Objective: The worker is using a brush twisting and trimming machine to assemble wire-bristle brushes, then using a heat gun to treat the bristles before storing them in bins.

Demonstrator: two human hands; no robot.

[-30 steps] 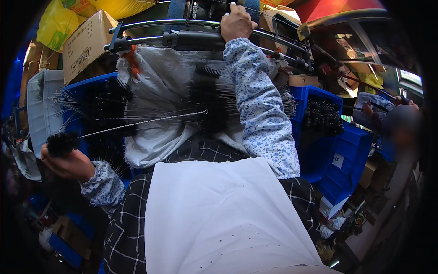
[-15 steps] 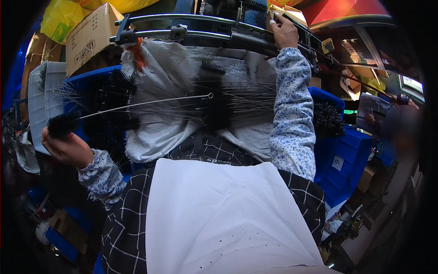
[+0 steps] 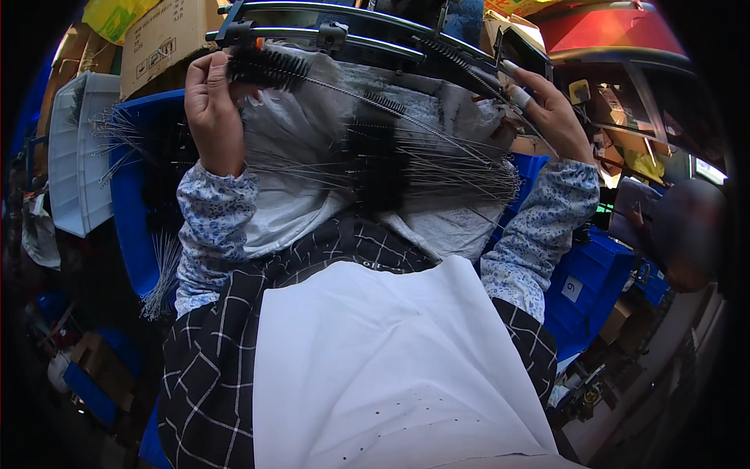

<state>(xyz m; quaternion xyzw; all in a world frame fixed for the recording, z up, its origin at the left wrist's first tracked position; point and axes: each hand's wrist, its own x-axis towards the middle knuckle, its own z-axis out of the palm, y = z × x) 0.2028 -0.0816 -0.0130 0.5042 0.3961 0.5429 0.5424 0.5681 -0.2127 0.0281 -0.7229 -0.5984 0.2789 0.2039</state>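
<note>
My left hand (image 3: 215, 109) is closed at the bristle end of a wire brush (image 3: 269, 69). The brush's black bristles point right, and its twisted wire slants down across the pile on my lap. My right hand (image 3: 551, 109), with white wraps on its fingers, is closed on a slimmer dark-bristled brush (image 3: 461, 64). That brush slopes from the rails down past my fingers, its bare wire running under the palm. Between my arms lies a pile of brushes (image 3: 379, 160) with black bristles and looped wire handles, on a whitish cloth (image 3: 289, 125).
Metal rails (image 3: 375, 45) of a machine cross in front of me. A cardboard box (image 3: 168, 47) and a white crate (image 3: 82, 156) stand left, beside a blue bin (image 3: 133, 227). Another blue bin (image 3: 586, 273) is at right; a person (image 3: 680, 227) is beyond it.
My left hand has moved up and right to the rails with the brush, whose wire now slants downward. My right hand has shifted right and down; the slim brush now shows in it.
</note>
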